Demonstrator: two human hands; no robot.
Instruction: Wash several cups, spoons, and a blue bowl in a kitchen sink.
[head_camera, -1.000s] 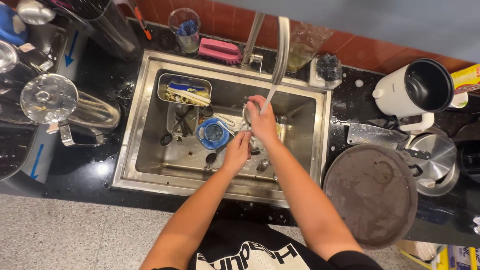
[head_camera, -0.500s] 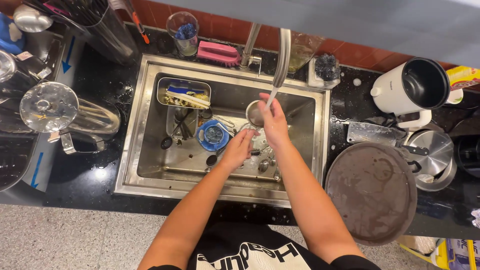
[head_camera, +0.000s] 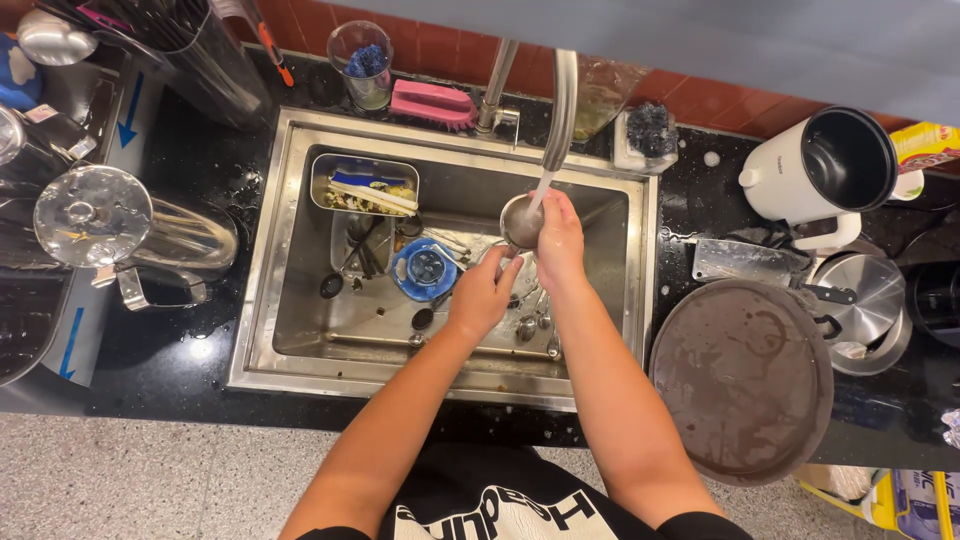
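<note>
Right hand (head_camera: 560, 240) grips small steel cup (head_camera: 520, 222) under tap water (head_camera: 541, 189) | left hand (head_camera: 483, 293) loosely curled, touching nothing clear | over sink (head_camera: 300, 330)

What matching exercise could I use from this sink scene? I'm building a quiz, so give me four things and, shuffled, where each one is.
Things:
1. small steel bowl
2. pink brush
3. blue dish
4. round dark griddle

Places:
a. on the counter to the right of the sink
b. on the sink floor, left of the hands
c. behind the sink, beside the tap base
d. in the right hand, under the water stream

Pairs: 1-d, 2-c, 3-b, 4-a
</note>
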